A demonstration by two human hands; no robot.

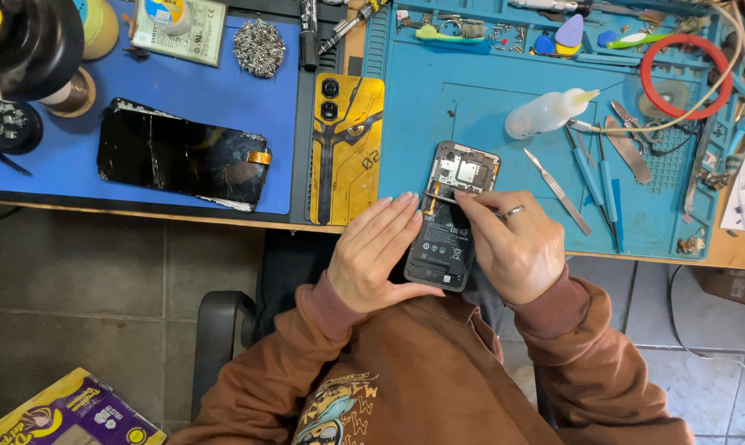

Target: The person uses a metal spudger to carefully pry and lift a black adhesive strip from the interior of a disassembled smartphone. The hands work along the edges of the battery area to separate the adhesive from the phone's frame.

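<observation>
An opened phone — back removed, black battery and circuit board exposed — is held over the near edge of the surface, its upper end above the teal mat and its lower end toward the person's lap. It is gripped along its left edge by the left hand, fingers wrapped under and against the side. The right hand, a ring worn on one finger, is pinched on a thin metal tool whose tip is laid across the phone just below the board; its fingers are clenched on that tool. Just left of the phone a yellow back cover lies flat with its camera holes at the far end. Further left of the phone a cracked black screen rests on a blue mat. Right of the phone, on the teal mat, a scalpel lies at an angle, and beyond it a white squeeze bottle lies on its side. Well right of the phone a red ring is seen — among tweezers and small tools.
</observation>
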